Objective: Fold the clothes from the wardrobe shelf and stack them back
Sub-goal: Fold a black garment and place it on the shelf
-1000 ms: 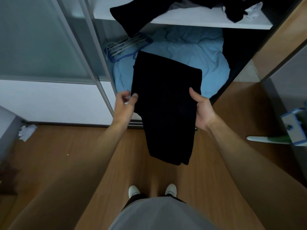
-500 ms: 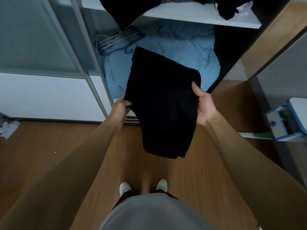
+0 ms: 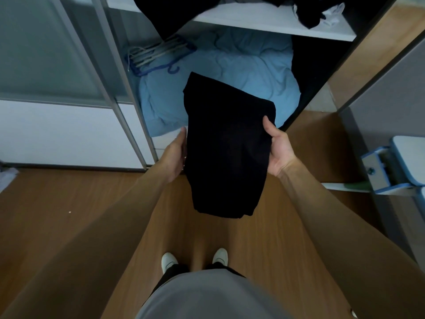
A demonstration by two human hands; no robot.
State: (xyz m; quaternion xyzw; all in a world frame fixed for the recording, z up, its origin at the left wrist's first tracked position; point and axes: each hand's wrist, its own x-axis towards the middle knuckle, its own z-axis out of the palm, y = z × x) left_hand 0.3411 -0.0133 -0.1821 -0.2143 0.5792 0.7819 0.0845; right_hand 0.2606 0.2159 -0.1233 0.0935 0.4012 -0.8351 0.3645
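Between left hand (image 3: 174,155), right hand (image 3: 279,153); oblong black garment (image 3: 226,153)

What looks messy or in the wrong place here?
Black clothes lie crumpled on the shelf, one drooping over its edge. Hangers lie loose in a pile on the blue bedding below, not hung up.
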